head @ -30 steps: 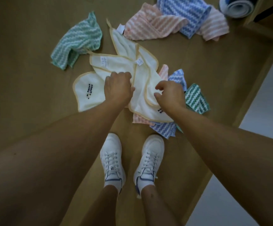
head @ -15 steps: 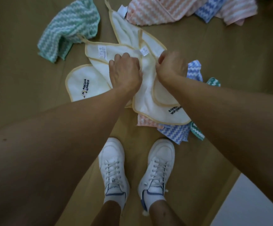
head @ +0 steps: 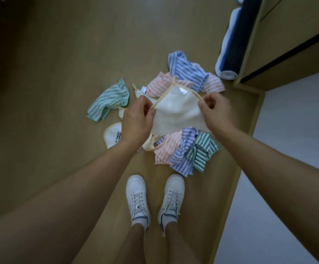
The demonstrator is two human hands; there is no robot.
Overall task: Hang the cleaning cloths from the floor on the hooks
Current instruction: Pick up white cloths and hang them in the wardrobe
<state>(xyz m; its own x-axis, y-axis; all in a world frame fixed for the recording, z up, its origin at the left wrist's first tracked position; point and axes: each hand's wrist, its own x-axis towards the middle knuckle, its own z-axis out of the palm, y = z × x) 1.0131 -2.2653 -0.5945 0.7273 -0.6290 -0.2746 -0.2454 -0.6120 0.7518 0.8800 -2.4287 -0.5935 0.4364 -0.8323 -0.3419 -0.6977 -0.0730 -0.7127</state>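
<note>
We hold the white cloth up off the floor w/ both hands: left hand pinches its yellow-trimmed edge btwn thumb and curled fingers, right hand pinches the same trim further along, so the hem runs taut from one grip up to a corner w/ a small label and down to the other. The rest of the cloth sags below and btwn the grips. Directly under the grips lies a pile: pink striped cloth, blue striped cloth, green striped cloth, touching and overlapping. Beyond the grips sit another blue striped one over pink ones. Left of the left grip, a green cloth lies apart; a second white cloth w/ printed logo peeks out beside the left wrist. Our white shoes stand nearer us than the pile. A rolled dark mat leans by the cabinet far right. Open wooden floor stretches left and ahead; on the right its raised edge borders a pale surface.
</note>
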